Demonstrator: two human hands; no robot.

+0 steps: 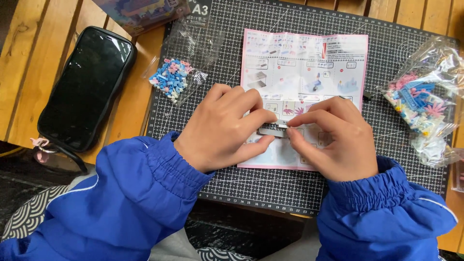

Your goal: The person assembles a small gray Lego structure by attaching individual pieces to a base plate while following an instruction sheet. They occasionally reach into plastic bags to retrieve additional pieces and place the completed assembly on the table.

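A small grey brick assembly is pinched between both of my hands, just above a pink-edged instruction sheet. My left hand grips its left end between thumb and fingers. My right hand presses on its right end with the fingertips. Both arms wear blue sleeves. The sheet lies on a dark gridded cutting mat.
A clear bag of tiny pink, blue and white bricks lies at the mat's left edge. Another bag of pastel parts sits at the right. A black phone rests on the wooden slatted table. A printed box sits at the top.
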